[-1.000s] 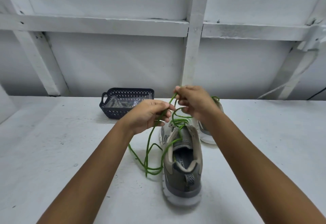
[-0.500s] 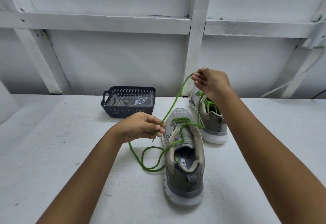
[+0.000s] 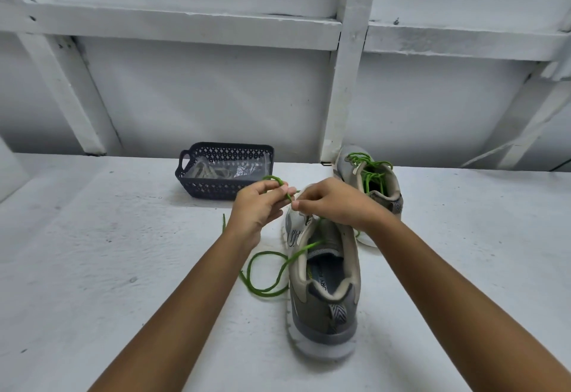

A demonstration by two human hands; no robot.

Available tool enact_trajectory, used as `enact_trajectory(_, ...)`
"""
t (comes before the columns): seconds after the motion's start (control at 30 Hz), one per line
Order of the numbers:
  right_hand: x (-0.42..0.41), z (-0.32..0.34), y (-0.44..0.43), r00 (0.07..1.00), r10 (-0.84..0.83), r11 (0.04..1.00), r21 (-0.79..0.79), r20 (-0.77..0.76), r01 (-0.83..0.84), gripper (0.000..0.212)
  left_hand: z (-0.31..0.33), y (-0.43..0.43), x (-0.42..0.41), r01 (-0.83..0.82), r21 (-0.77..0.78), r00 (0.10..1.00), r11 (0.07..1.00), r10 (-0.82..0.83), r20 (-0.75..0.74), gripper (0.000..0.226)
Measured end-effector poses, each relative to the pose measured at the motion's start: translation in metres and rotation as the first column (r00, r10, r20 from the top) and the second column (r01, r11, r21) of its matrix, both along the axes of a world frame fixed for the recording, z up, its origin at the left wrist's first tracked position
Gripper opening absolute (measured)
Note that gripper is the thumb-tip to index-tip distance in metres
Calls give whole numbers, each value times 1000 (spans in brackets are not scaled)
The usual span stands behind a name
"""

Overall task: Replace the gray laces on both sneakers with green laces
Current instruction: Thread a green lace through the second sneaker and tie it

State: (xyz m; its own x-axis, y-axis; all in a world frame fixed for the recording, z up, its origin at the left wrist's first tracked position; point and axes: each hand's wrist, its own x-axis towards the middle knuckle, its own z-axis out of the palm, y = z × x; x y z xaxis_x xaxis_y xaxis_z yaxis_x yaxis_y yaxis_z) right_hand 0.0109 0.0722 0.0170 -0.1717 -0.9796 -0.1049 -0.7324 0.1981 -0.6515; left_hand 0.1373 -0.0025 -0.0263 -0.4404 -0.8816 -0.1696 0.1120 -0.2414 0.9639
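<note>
green lace (image 3: 268,272): this is the one being worked on. It comes out of the near sneaker's eyelets, spills off the shoe's left side and makes a loose loop on the tabletop. A bit of it also sticks up as a small arch above the left fingers, and one thin end shows just left of the left wrist.
left hand (image 3: 259,208): fingers curled in, pinching the lace between thumb and fingertips, held up just over the toe end of the near sneaker.
right hand (image 3: 332,203): also curled, thumb and forefinger pinching the same lace right beside the left fingertips. The two hands are almost touching.
near sneaker (image 3: 324,323): gray and beige, upright on the tabletop, heel toward the camera and toe under the hands. The top eyelets look unlaced.
far sneaker (image 3: 384,194): sits behind and to the right, near the wall, with a second green lace (image 3: 369,172) already threaded through it and its ends lying loose.
basket (image 3: 197,189): dark plastic, back left of the hands, with pale gray laces (image 3: 210,172) and some clear plastic inside.
tabletop (image 3: 92,268): white and a bit scuffed.
wall (image 3: 216,98): white panels with white framing.
</note>
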Motion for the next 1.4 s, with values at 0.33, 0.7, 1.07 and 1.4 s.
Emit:
enact_trajectory(0.33, -7, -9, -5, 995, -84, 991, -97, 60, 89, 18, -5, 6, -2, 127, -85, 988, 988, -119, 94, 10)
enact_trajectory(0.7, -22, -21, -17, 975, -128, 977, 148, -184, 156, 26, -34, 2, -15, 85, -462, 897, 883, 134, 421, 19)
enact_trajectory(1.07, -26, -25, -16, 989, -136, 984, 107, -62, 142, 23, -47, 0, -28, 67, -504, 901, 861, 165, 402, 18)
enact_trajectory(1.4, -26, -31, -16, 987, -159, 983, 89, -19, 160, 23, -43, 2, -28, 43, -417, 918, 908, 129, 375, 20)
